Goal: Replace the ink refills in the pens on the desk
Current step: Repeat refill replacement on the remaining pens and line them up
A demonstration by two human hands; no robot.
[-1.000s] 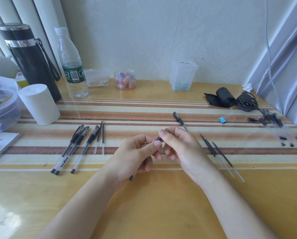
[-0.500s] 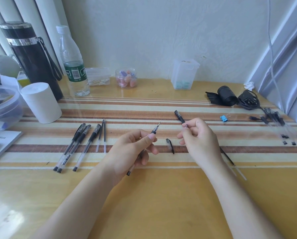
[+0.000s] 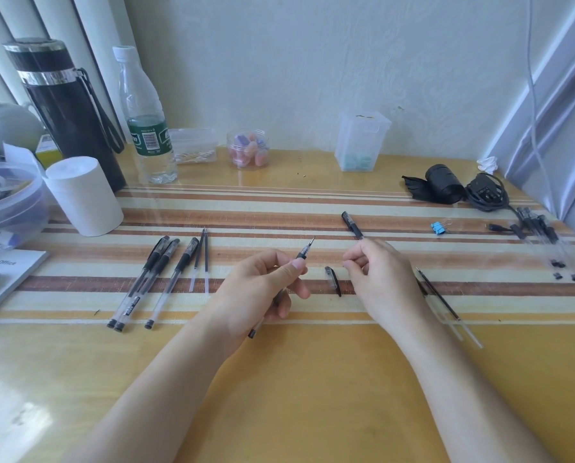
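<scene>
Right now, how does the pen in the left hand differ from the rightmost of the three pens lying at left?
The held pen is uncapped, tip bare; the rightmost lying pen wears its black cap. The left hand grips the held pen, raised and tilted; the rightmost lying pen rests flat on the striped mat, untouched. Both have clear barrels and black end plugs.

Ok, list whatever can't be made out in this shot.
Head view only:
Uncapped pen: left hand hides most of its barrel, so the refill's ink level is unreadable.
Right hand: curled fingers hide whether it pinches anything.
Second pen, behind it: lower end hidden by that hand.
Far-right pens: blurred; count unclear.
Plastic tub: cut off by left edge.
</scene>
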